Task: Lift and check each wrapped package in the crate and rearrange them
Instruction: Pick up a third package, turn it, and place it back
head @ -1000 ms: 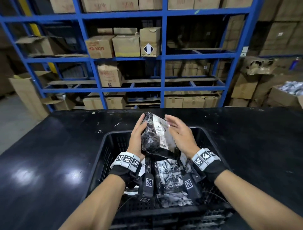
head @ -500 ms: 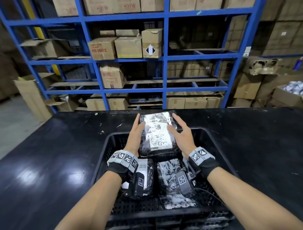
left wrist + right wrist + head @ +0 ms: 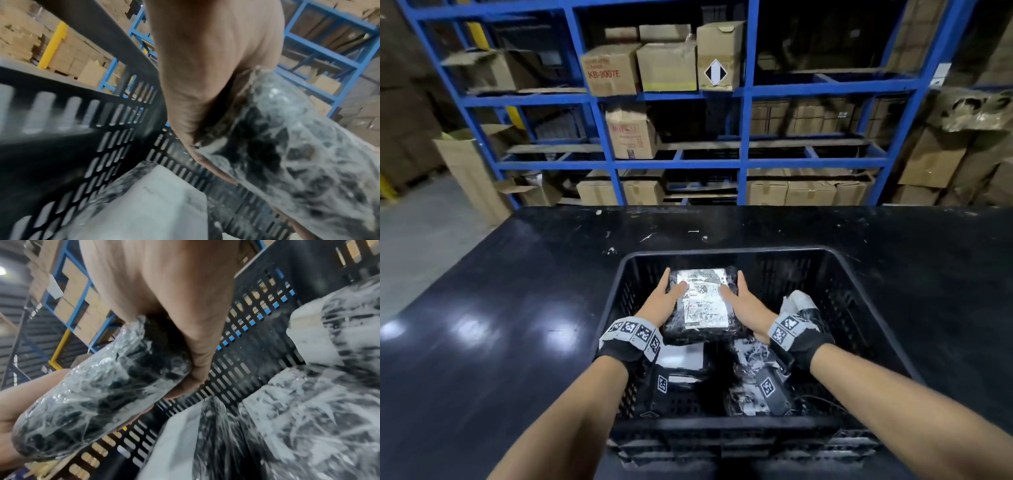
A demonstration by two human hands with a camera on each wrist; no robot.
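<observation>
A black package wrapped in clear film [image 3: 703, 305] with a white label on top is held flat over the middle of the black slotted crate [image 3: 726, 255]. My left hand [image 3: 666, 301] grips its left edge, thumb on the label, and my right hand [image 3: 743, 303] grips its right edge the same way. The left wrist view shows the palm against the wrapped package [image 3: 287, 146]; in the right wrist view the package [image 3: 107, 386] lies between both palms. More wrapped packages [image 3: 751, 370] lie on the crate floor below, and another [image 3: 799, 305] leans at the right.
The crate sits on a black table [image 3: 500, 308] near its front edge. Beyond the table stands blue shelving [image 3: 743, 92] loaded with cardboard boxes [image 3: 666, 65]. More boxes are stacked on the right [image 3: 935, 161], and grey floor [image 3: 417, 236] lies to the left.
The package was held upright and above the crate rim; both hands turned it label-up and brought it down into the crate, above the other packages.
</observation>
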